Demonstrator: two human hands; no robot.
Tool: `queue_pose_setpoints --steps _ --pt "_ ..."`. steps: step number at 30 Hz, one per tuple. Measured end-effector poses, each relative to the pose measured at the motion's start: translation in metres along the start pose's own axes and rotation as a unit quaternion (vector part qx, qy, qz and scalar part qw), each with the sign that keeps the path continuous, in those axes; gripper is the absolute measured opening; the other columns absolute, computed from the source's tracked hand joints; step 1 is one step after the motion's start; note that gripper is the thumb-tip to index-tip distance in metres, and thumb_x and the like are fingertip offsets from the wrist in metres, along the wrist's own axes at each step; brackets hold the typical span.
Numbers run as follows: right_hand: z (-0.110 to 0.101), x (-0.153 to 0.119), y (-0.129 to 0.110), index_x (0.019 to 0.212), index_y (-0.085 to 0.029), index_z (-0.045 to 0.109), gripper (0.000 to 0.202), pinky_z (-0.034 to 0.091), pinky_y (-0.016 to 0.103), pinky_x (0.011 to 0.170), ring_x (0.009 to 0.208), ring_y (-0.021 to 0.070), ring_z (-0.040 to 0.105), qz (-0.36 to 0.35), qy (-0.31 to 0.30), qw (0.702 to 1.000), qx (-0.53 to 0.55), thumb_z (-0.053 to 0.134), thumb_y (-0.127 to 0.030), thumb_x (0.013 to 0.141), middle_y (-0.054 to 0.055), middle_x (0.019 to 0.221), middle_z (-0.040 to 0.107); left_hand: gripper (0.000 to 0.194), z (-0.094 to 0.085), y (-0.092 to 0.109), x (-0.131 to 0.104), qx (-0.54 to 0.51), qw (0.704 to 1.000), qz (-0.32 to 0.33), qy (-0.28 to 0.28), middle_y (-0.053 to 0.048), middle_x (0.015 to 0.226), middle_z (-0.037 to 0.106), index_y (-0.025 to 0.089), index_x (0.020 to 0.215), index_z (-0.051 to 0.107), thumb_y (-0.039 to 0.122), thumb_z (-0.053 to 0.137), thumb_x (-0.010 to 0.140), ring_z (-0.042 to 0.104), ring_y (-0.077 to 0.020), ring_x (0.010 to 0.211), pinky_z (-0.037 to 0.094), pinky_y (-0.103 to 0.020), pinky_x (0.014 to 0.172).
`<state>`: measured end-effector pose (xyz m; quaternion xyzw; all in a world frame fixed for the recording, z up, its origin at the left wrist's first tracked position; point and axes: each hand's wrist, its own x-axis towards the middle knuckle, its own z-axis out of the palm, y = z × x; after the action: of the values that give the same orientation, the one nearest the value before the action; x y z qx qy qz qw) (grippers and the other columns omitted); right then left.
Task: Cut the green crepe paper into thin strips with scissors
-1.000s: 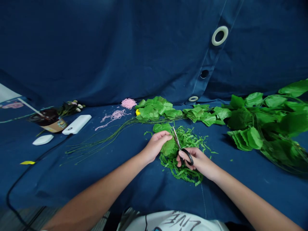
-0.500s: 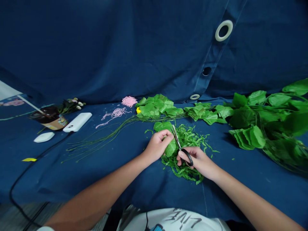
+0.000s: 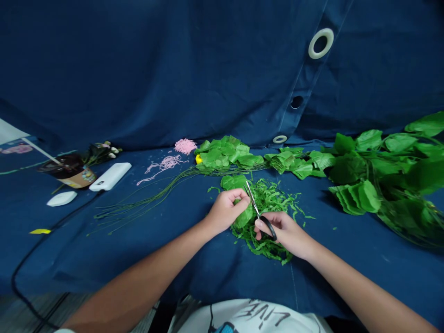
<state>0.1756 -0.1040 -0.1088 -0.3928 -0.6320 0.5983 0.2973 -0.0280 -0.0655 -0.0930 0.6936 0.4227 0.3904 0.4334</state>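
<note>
While our left hand pinches a green leaf between thumb and fingers, our right hand grips black-handled scissors, fingers at the loops. Both are at center, slightly right. We see the blades slightly parted, pointing up and a bit left, tips near the left fingertips. Can't tell if they touch the leaf.

Under and around the scissors we have a loose pile of green shreds, spreading right and down on the blue cloth. Flat loose leaf just above our left hand.

Above center: leaf clusters in a row, yellow piece at their left end, thin green stems fanning toward lower left. Bigger leafy bundle fills the right side of the frame.

Left of the clusters we get a pink tuft, with pink threads just below left. Further left: white device with black cable, dark cup with straw, small flowers behind, white case in front. Yellow strip lies by the cable, lower left.
</note>
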Motion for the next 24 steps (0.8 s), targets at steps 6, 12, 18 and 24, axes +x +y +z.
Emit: queue_pose_setpoints --steps 6,12,18,24 --pt "-0.0017 0.0005 0.0021 0.08 -0.013 0.07 0.037 0.029 0.022 0.049 0.054 0.0102 0.045 -0.009 -0.003 1.0 -0.01 0.067 -0.049 0.088 0.004 0.071 0.07 0.026 -0.0038 -0.0006 0.0025 0.029 0.999 0.013 -0.016 0.003 0.066 0.051 0.015 0.076 0.058 0.034 0.054 0.092 0.042 -0.009 0.058 0.033 -0.021 0.056" --pt "-0.0013 0.0025 0.0033 0.071 -0.013 0.068 0.039 0.034 0.022 0.052 0.055 0.0117 0.05 -0.008 0.016 1.0 0.004 0.071 -0.049 0.085 0.004 0.063 0.068 0.025 -0.006 0.0013 0.0042 0.019 0.999 0.024 -0.014 0.002 0.07 0.055 0.014 0.077 0.061 0.034 0.056 0.091 0.048 -0.0099 0.065 0.038 -0.02 0.061" --pt "-0.002 0.0041 0.0037 0.078 -0.013 0.07 0.042 0.027 0.021 0.044 0.044 0.0074 0.04 0.004 0.023 0.999 0.028 0.066 -0.053 0.087 0.004 0.065 0.069 0.029 -0.0057 0.0008 0.0021 -0.034 0.998 -0.047 -0.022 0.004 0.061 0.049 0.016 0.081 0.059 0.043 0.055 0.092 0.04 -0.0068 0.043 0.029 -0.019 0.038" --pt "-0.0048 0.0017 0.0001 0.085 -0.013 0.071 0.042 0.027 0.021 0.043 0.046 0.0076 0.04 0.006 -0.019 1.0 0.017 0.06 -0.053 0.091 0.005 0.073 0.07 0.031 -0.0056 0.0011 0.002 -0.051 0.996 -0.068 -0.025 0.005 0.056 0.048 0.015 0.078 0.059 0.044 0.057 0.09 0.039 -0.0062 0.038 0.027 -0.017 0.034"
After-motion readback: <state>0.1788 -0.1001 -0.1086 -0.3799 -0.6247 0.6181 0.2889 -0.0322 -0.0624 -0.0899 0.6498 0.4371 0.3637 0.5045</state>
